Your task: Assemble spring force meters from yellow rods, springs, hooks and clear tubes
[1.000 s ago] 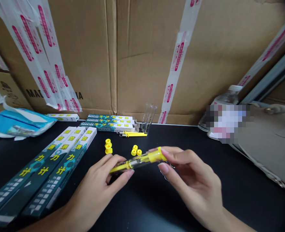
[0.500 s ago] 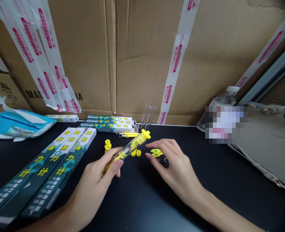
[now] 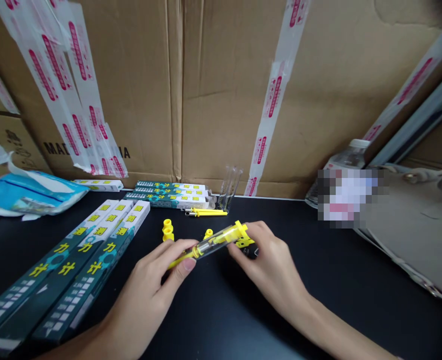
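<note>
My left hand [image 3: 159, 280] is closed around the lower part of a tubular spring scale [image 3: 217, 241], a clear tube with yellow parts and a metal spring inside. The tube slants up to the right. At its yellow upper end, my right hand [image 3: 271, 262] has thumb and forefinger closed on it, the fingertips partly hidden behind it. Flat yellow pieces [image 3: 244, 242] and small metal hooks lie on the table behind the right fingers. Yellow caps [image 3: 167, 230] stand to the left of the tube, and another yellow cap [image 3: 208, 233] shows just behind it.
Three long printed boxes [image 3: 93, 240] lie at left, with more boxes [image 3: 168, 194] at the back. Near these are yellow rods with metal ends [image 3: 208, 212] and upright clear tubes [image 3: 230, 187]. A blue packet [image 3: 37, 192], bottle [image 3: 350, 155] and bag [image 3: 419, 235] flank the black table [image 3: 213, 320].
The spring scale has tipped lower and moved right, its yellow end now meeting my right fingers. My right hand has closed in on that end from a small gap.
</note>
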Demonstrator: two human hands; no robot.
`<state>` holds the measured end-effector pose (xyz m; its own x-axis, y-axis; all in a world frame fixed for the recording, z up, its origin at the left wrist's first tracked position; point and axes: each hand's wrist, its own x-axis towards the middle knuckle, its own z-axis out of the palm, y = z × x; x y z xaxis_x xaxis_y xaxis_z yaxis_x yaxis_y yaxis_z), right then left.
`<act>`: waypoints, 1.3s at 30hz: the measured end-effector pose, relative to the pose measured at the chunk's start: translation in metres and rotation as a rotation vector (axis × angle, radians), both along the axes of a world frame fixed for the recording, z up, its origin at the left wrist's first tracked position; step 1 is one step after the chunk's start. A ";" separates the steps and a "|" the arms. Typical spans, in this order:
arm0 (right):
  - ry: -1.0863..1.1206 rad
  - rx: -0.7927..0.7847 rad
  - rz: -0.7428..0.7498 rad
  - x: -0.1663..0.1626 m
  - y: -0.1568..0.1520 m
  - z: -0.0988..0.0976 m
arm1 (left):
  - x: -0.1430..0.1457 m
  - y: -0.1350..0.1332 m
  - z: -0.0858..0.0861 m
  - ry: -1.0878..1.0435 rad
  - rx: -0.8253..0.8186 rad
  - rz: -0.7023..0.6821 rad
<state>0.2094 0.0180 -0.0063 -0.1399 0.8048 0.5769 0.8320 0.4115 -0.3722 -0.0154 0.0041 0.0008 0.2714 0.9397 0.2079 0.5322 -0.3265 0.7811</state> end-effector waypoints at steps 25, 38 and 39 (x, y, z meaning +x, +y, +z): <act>0.805 -0.192 0.244 0.007 -0.017 0.028 | 0.002 0.001 0.000 0.068 -0.074 -0.023; 1.090 -0.361 0.371 0.001 -0.017 0.021 | -0.001 -0.001 -0.002 0.081 -0.072 -0.014; 1.097 -0.362 0.375 0.001 -0.018 0.021 | -0.001 -0.001 -0.001 0.085 -0.074 -0.017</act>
<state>0.2103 0.0002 0.0150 0.0228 0.9581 0.2854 -0.1454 0.2856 -0.9473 -0.0162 0.0032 -0.0006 0.3011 0.9468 0.1138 0.5921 -0.2792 0.7559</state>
